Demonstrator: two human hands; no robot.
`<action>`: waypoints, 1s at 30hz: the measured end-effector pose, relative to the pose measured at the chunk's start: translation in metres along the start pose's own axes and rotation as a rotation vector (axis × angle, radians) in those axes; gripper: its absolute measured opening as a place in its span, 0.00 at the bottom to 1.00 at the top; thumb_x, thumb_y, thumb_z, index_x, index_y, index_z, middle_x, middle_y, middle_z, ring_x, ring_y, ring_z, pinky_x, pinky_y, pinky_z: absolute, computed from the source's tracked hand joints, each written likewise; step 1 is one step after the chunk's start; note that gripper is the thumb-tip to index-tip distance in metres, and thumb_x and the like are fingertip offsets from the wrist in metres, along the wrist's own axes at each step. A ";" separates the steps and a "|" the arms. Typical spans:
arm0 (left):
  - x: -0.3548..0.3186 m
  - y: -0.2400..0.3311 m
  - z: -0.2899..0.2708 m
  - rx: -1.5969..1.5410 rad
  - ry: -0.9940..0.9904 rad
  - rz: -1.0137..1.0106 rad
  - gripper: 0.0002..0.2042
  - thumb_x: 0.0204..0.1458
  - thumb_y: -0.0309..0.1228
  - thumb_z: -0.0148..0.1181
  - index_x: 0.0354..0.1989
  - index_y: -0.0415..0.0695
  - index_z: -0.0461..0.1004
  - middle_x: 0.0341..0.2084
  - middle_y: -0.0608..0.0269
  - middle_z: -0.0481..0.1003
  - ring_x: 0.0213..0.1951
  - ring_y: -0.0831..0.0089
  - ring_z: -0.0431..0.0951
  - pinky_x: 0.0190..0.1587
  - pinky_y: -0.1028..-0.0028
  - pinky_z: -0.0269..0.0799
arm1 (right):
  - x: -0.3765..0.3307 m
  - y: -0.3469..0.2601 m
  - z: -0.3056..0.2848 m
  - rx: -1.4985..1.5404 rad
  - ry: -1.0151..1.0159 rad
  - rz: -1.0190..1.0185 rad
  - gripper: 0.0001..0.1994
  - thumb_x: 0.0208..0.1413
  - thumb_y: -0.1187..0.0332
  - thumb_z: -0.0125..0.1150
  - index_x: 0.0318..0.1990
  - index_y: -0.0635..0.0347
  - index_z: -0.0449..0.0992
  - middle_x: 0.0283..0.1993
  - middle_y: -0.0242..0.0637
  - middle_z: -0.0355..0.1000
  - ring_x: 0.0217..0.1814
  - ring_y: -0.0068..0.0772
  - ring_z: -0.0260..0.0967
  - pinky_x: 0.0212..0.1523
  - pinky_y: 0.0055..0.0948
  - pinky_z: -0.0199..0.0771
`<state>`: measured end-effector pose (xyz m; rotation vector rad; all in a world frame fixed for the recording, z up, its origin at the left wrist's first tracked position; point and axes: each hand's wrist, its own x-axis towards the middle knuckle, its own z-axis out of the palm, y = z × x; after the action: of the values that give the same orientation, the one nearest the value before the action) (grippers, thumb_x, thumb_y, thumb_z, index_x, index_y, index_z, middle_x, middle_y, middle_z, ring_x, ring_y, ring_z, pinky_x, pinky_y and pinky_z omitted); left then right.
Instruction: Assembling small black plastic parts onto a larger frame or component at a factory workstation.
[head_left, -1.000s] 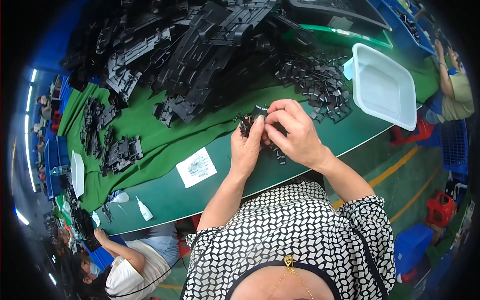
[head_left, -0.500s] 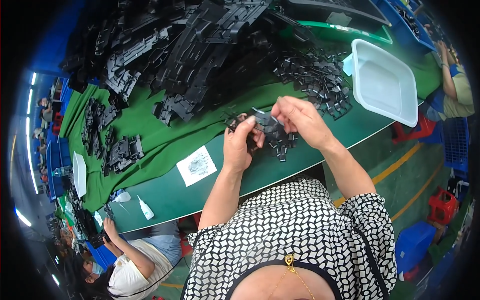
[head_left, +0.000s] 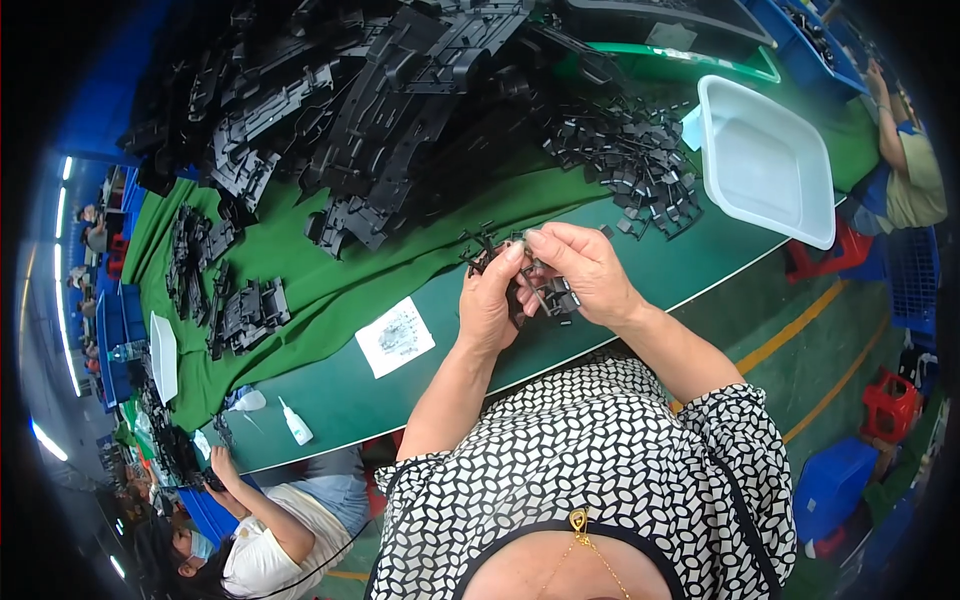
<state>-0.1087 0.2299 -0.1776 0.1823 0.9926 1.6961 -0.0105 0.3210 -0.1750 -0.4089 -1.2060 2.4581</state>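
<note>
Left hand (head_left: pixel 487 308) pinches small black parts (head_left: pixel 482 254), ends poking out past the thumb tip, more showing between both hands. Right hand (head_left: pixel 595 282) fingers meet it there; can't tell if gripping. Both over tabletop (head_left: pixel 688 258), near its near edge. Paper (head_left: pixel 396 338) left, same edge. Farther: heap of black pieces (head_left: pixel 640 165), white tub (head_left: pixel 770 165) right of it.

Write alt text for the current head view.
Two bare hands meet around small black parts over a green table. Larger black panels are heaped beyond, with a pile of small black pieces and a pale tray at right.
</note>
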 end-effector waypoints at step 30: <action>0.002 0.007 -0.006 0.045 -0.052 0.288 0.15 0.51 0.36 0.49 0.16 0.45 0.58 0.11 0.67 0.59 0.13 0.80 0.58 0.13 0.82 0.56 | 0.001 -0.020 -0.014 -0.751 0.062 -0.047 0.19 0.58 0.57 0.44 0.24 0.65 0.69 0.20 0.26 0.60 0.21 0.15 0.53 0.22 0.19 0.55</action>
<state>-0.1183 0.2276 -0.1770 0.4135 1.0030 1.9197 -0.0016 0.3421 -0.1671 -0.6304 -2.0535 1.8516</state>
